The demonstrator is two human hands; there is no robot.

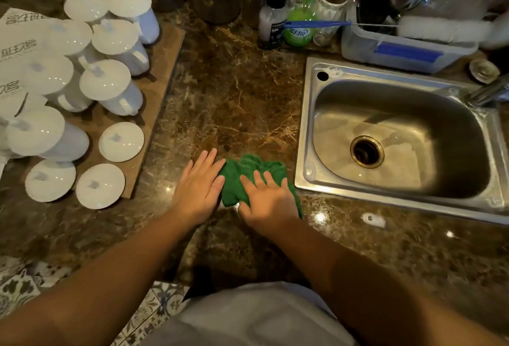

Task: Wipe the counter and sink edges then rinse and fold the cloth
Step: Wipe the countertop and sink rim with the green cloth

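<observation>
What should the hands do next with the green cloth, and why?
Probably slide the green cloth right, toward the sink. Both the left hand and right hand lie flat on it, bunched on the counter just beside the sink's near left corner, so that edge looks like the closest spot to wipe.

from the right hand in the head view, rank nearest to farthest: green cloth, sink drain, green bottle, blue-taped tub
1. Green cloth: under the right hand, touching it.
2. Sink drain: to the right, in the basin floor.
3. Green bottle: far back on the counter, left of the tub.
4. Blue-taped tub: back right, behind the sink. Close to the bottle, though it looks slightly farther.
</observation>
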